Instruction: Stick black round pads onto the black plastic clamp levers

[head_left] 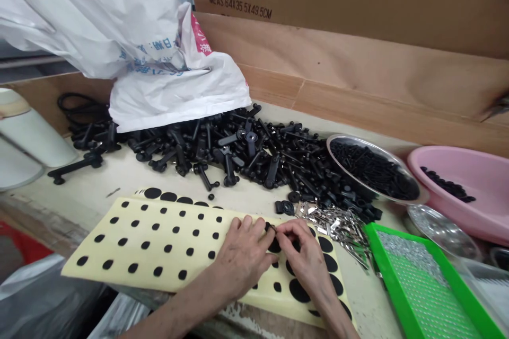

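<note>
**Small dark piece at my fingertips, dotted sheet mostly full**

My right hand point(307, 255) pinches at a small dark piece point(269, 226) with thumb and forefinger. My left hand point(242, 248) lies over the yellow sheet point(178, 260), its fingers bunched side by side, the forefinger reaching right up to the piece; whether it grips the piece too, I cannot tell. The piece sits between my two hands, above the right part of the paper.

As for progress, I judge this one piece to be midway through handling, neither set down nor let go. The small black dots to the left of my hands stand in full rows, so that side looks unused. More large black dots point(331, 262) show at the right, partly under my right hand. Behind the paper, a big heap of black levers point(228, 164) suggests plenty is left (though I can't pick out which, if any, are finished). The metal clips point(338, 225) lie piled just beside them, near the green tray point(385, 273).

The piece is too small and too covered by fingers to show which way it points or where its long axis runs. The sheet is clearer: its long axis goes left to right across the table in front of me, slightly slanted, with the right end nearer me.
</note>
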A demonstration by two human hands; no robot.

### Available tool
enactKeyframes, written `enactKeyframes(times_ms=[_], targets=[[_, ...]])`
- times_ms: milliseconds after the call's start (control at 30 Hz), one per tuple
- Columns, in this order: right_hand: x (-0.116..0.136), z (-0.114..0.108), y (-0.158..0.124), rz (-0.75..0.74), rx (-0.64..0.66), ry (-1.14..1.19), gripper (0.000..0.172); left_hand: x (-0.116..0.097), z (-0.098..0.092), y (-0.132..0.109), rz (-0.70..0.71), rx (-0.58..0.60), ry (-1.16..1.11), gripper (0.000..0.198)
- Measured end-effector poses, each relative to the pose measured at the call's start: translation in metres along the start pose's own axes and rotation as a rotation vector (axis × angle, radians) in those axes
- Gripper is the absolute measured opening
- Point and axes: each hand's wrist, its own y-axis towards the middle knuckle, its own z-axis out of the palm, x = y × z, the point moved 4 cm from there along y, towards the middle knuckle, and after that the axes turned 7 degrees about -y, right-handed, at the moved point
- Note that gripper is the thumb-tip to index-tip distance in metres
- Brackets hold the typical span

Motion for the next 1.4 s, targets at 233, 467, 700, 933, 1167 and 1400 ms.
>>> enactKeyframes(times_ms=[233,467,700,933,1167,1400], targets=[[0.004,-0.008,0.002,-0.042,0.084,0.077,0.015,0.007,-0.012,-0.007,-0.118,0.006,-0.291,0.023],[0.011,-0.013,-0.001,-0.009,0.040,0.205,0.018,0.020,-0.023,0.004,-0.292,-0.061,-0.537,0.013],[0.003,-0.016,-0.003,0.062,-0.134,0.276,0.027,0.026,-0.030,0.014,-0.383,-0.111,-0.804,0.013],[0.010,-0.020,-0.002,-0.021,-0.153,0.137,0.020,0.023,-0.026,0.017,-0.360,-0.076,-0.818,0.009],[0.019,-0.028,-0.007,-0.156,-0.281,0.083,0.017,0.037,-0.044,0.020,-0.362,-0.173,-0.807,0.026],[0.003,-0.036,-0.010,0.060,-0.490,0.381,0.019,0.116,-0.051,0.047,-0.726,-0.465,-0.568,0.042]])
